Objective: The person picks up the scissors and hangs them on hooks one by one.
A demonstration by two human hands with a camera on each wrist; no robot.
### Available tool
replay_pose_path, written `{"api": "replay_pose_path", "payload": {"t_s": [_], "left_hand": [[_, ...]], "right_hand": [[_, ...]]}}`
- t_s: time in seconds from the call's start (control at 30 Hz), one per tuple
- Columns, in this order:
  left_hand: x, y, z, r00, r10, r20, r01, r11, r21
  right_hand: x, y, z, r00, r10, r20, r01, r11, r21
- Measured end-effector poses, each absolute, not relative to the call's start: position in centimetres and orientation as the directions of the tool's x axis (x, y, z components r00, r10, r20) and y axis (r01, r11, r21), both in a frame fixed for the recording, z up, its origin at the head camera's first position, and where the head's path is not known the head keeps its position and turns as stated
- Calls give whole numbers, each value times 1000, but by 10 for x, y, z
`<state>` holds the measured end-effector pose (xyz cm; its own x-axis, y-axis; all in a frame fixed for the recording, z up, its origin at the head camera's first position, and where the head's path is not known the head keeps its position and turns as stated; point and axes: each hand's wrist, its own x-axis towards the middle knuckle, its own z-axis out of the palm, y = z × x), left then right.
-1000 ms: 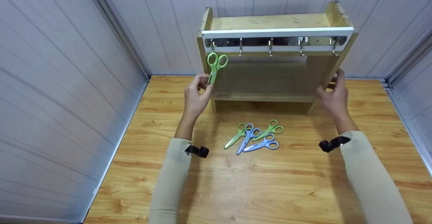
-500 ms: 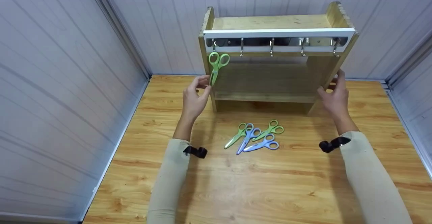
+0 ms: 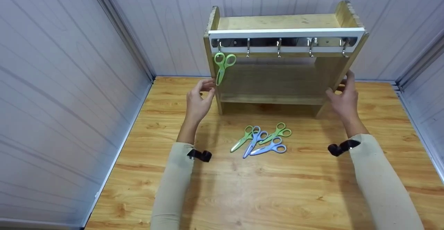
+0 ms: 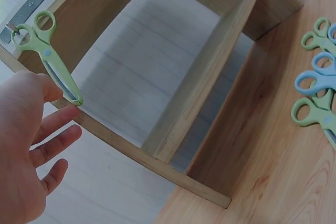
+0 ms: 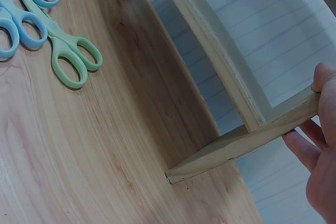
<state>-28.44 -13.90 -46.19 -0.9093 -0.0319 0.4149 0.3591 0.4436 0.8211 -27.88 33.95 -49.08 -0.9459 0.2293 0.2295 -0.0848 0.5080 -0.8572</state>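
Note:
Green-handled scissors (image 3: pixel 221 67) hang by one loop from the leftmost hook (image 3: pixel 219 44) of the wooden rack (image 3: pixel 272 99), blades pointing down. My left hand (image 3: pixel 198 100) is beside their tip, fingers loosely bent and nothing gripped. In the left wrist view, the index fingertip lies close to the scissor tip; whether they touch I cannot tell. My right hand (image 3: pixel 343 98) holds the rack's right side panel (image 5: pixel 247 142) between thumb and fingers. On the floor in front lie green scissors (image 3: pixel 277 133), blue scissors (image 3: pixel 255 141) and several more in a loose, overlapping group.
Several other metal hooks, such as the middle hook (image 3: pixel 279 48), line the white rail (image 3: pixel 288 33) with nothing on them. Behind the rack stands a pale panelled wall (image 3: pixel 173 25), and another wall (image 3: pixel 69 94) rises at the left. The floor (image 3: pixel 256 195) is wood-patterned.
My left hand has let go of the green scissors and drawn slightly left, leaving them hanging from the hook. The right hand stays on the rack.

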Motion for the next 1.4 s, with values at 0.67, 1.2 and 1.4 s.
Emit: {"api": "replay_pose_path", "payload": {"t_s": [0.67,1.2,1.4], "left_hand": [[-278,-140,-467,-899,14,437,395,454,798],[-266,-134,-483,-887,113,447,440,497,748],[-259,-133,-495,-907,141,397,406,542,735]], "right_hand": [[-280,340,-492,-942,230,243,-92,520,-849],[-281,342,-489,-962,223,156,-21,511,-860],[-281,341,-489,-960,219,173,-38,513,-858]]}}
